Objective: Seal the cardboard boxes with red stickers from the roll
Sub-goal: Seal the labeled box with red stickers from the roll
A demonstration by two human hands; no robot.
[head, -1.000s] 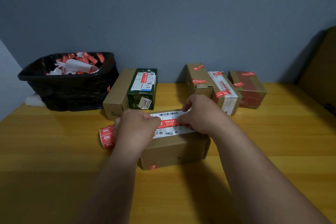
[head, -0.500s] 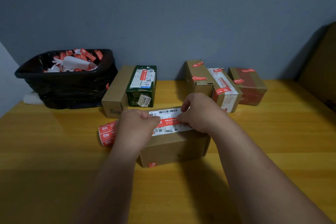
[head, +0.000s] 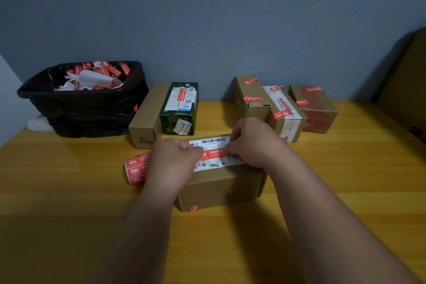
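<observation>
Pressing a long red sticker across the white shipping label of a brown cardboard box, we pinch one end in each hand.

Our left hand and right hand, fingers curled, clamp the strip's ends on the box top at centre of the yellow wooden table. At the box's 9 o'clock lies the red sticker roll, touching our left wrist. Sealed boxes stand at 12 and 2 o'clock; a black-lined bin of backing scraps sits at 10 o'clock.

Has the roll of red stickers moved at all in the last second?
No. The sticker roll lies on the table just left of the near box, as before.
</observation>
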